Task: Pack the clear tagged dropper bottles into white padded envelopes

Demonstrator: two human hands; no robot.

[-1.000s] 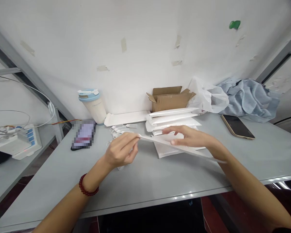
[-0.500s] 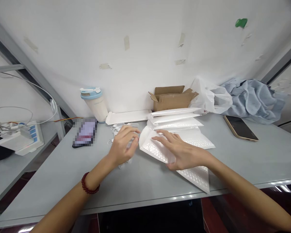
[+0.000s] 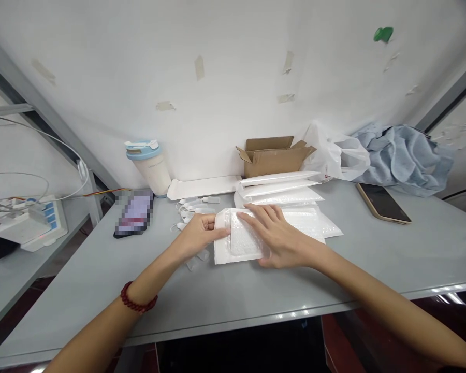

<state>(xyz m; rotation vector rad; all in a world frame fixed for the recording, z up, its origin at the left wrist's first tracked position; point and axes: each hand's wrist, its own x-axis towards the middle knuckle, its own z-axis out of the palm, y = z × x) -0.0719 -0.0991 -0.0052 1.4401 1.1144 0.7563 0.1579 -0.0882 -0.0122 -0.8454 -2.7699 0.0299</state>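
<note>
A white bubble mailer (image 3: 238,243) lies flat on the grey table (image 3: 225,295) in front of me. My right hand (image 3: 274,235) presses flat on top of it, fingers spread. My left hand (image 3: 202,233) pinches the mailer's left end, where the flap is. Behind the mailer sits a stack of more white bubble mailers (image 3: 279,194). Several small white tags (image 3: 190,210) lie scattered just left of the mailer, some under my left hand.
Along the wall stand a blue-lidded cup (image 3: 149,166), an open cardboard box (image 3: 274,155), a white plastic bag (image 3: 339,155) and a blue cloth (image 3: 407,158). A phone (image 3: 382,203) lies at right, another phone (image 3: 134,218) at left. A power strip (image 3: 27,225) rests on the left shelf.
The mailer was held up edge-on in the air, then brought down flat onto the table. My right hand now presses on it and my left hand has closed on its left end.
</note>
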